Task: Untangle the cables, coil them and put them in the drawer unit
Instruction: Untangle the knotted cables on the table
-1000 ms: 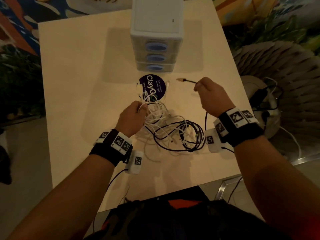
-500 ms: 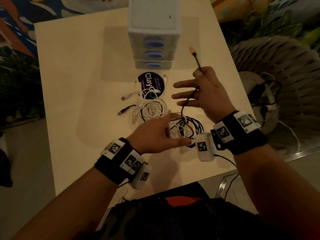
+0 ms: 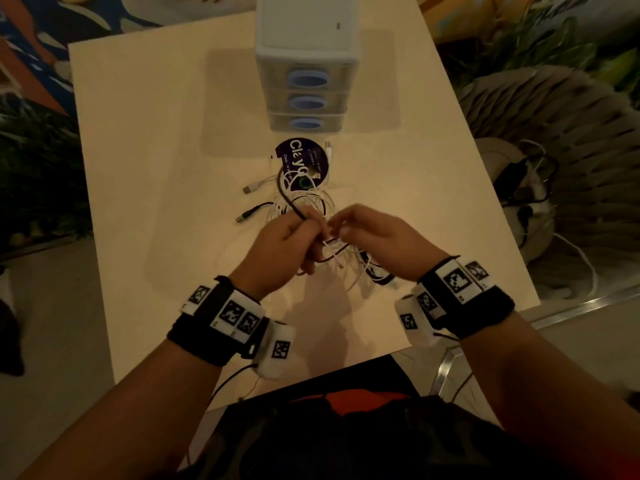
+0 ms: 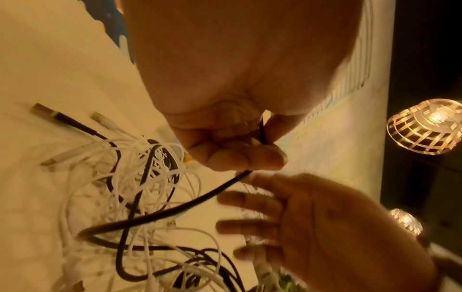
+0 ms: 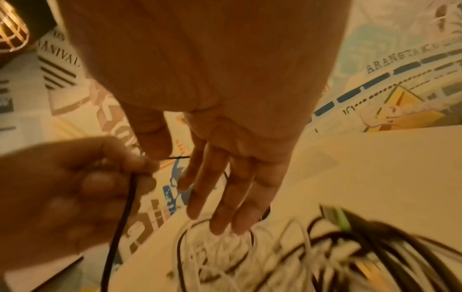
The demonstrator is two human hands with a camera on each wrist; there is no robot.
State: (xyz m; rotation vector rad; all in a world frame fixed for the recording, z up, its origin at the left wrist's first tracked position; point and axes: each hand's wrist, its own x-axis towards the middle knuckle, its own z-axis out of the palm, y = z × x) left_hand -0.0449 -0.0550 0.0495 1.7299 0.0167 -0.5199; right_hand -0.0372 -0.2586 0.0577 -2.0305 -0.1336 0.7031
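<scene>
A tangle of white and black cables (image 3: 308,202) lies on the pale table (image 3: 156,168), in front of the white drawer unit (image 3: 306,81), whose three blue-handled drawers are closed. My left hand (image 3: 304,233) is lifted over the tangle and pinches a black cable (image 4: 175,209) that loops back down into the pile. My right hand (image 3: 341,230) is close beside it. In the right wrist view its fingers (image 5: 225,197) are straight and spread, holding nothing. A white plug (image 3: 249,188) and a black plug (image 3: 242,218) stick out to the left.
A round purple sticker (image 3: 294,154) lies under the far side of the tangle. Off the table's right edge stands a wicker seat (image 3: 554,109) with more cables (image 3: 519,188) on a round base. The table's near edge (image 3: 346,358) is just below my wrists.
My right hand, which held a black cable end up, has come down and leftward with open fingers. My left hand, open over the tangle before, now pinches the black cable.
</scene>
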